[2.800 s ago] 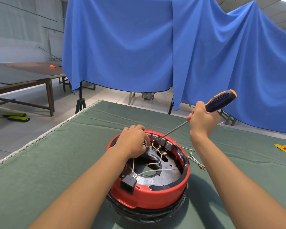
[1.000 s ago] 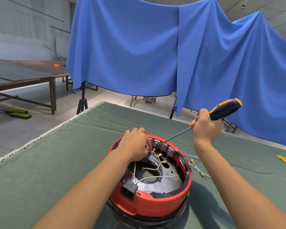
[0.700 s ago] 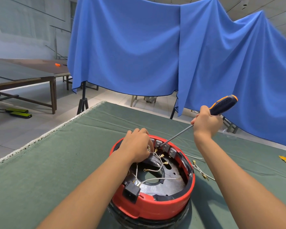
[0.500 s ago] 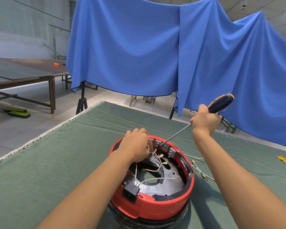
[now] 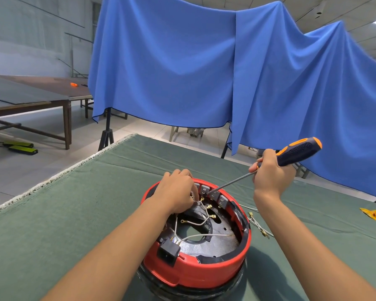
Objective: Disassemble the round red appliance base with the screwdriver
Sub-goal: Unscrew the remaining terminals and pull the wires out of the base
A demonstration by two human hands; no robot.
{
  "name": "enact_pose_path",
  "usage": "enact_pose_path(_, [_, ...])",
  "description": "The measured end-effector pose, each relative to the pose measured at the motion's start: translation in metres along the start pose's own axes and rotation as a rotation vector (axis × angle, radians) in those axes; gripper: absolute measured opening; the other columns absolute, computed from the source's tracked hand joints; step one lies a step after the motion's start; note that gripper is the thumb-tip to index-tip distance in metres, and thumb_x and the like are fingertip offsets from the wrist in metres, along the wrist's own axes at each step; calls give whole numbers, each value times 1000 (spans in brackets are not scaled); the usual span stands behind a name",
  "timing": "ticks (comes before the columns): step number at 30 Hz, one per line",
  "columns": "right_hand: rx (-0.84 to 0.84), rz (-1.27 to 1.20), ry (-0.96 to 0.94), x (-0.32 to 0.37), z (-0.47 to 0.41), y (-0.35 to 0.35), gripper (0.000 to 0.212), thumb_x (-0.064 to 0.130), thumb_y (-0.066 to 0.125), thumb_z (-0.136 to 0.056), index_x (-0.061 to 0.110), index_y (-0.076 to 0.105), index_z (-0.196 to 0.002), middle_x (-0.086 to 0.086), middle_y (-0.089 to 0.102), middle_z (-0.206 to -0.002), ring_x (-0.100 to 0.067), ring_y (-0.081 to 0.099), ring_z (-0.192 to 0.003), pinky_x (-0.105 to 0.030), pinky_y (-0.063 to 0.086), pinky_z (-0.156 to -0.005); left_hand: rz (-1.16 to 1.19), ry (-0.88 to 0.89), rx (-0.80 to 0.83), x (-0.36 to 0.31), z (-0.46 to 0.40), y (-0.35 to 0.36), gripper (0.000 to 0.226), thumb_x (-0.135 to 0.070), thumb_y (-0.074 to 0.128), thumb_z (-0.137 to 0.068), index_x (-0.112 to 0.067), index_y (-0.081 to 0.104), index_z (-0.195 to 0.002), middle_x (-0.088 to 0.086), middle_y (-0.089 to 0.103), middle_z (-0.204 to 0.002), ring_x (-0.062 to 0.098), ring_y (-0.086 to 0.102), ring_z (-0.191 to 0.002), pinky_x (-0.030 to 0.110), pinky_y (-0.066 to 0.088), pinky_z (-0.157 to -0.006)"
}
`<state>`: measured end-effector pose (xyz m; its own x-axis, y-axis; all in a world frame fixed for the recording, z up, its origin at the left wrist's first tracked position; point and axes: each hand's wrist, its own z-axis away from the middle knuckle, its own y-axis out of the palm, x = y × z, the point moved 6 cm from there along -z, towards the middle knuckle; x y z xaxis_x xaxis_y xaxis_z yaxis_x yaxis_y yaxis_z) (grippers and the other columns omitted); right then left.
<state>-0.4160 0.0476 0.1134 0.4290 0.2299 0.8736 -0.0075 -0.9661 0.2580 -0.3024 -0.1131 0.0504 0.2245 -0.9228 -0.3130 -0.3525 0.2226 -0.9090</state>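
A red round base [image 5: 195, 270] sits centre on the green table [image 5: 52, 224]. The left hand [image 5: 176, 193] pinches wires at its 12 o'clock rim; the right hand [image 5: 271, 177] grips the screwdriver [image 5: 297, 152], tip among the terminals. Best to seat the tip squarely and lever gently.

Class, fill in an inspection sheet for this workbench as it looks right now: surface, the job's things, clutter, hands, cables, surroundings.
Surface: green cloth covers the table, lightly creased.
Job's things: round red appliance base sits open side up, dark inner plate exposed; screwdriver tip reaches the small grey blocks at the far inner rim.
Clutter: yellow scrap lies at the right, apart from the base.
Hands: left hand pinches a wire at the far rim; right hand grips the screwdriver.
Cables: white wires with brass terminals inside the base; loose wires lie beside it on the right.
Surroundings: blue drape behind; wooden tables at left.
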Motion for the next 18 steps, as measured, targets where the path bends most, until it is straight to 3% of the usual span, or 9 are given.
enact_pose_path(8, [36,-16,-22,7,9,-3,18,20,51,-66,3,50,-68,0,48,-39,-14,47,-37,-19,35,-41,44,-17,-17,1,-2,-3,35,-9,57,-82,-32,71,-104,-1,50,-131,19,44,-118,38,31,-100])
enact_pose_path(12, [80,-21,-84,17,16,-1,17,18,52,-69,10,47,-55,3,49,-38,-16,50,-41,-21,37,-45,104,-39,-99,3,-2,-8,37,-3,52,-81,-28,69,-102,-5,55,-119,20,55,-102,31,41,-83])
enact_pose_path(15, [118,-26,-118,23,22,0,24,15,54,-70,16,50,-47,1,52,-40,-21,52,-46,-25,39,-50,129,-93,-165,7,-2,-12,29,-2,50,-82,-22,58,-102,-2,58,-108,22,56,-96,30,39,-71])
enact_pose_path(18, [135,-44,-119,26,27,2,27,12,54,-71,16,53,-45,-1,55,-41,-20,48,-41,-23,37,-41,64,-137,-187,8,-1,-10,30,-7,52,-84,-19,52,-111,1,60,-109,23,54,-99,33,42,-77])
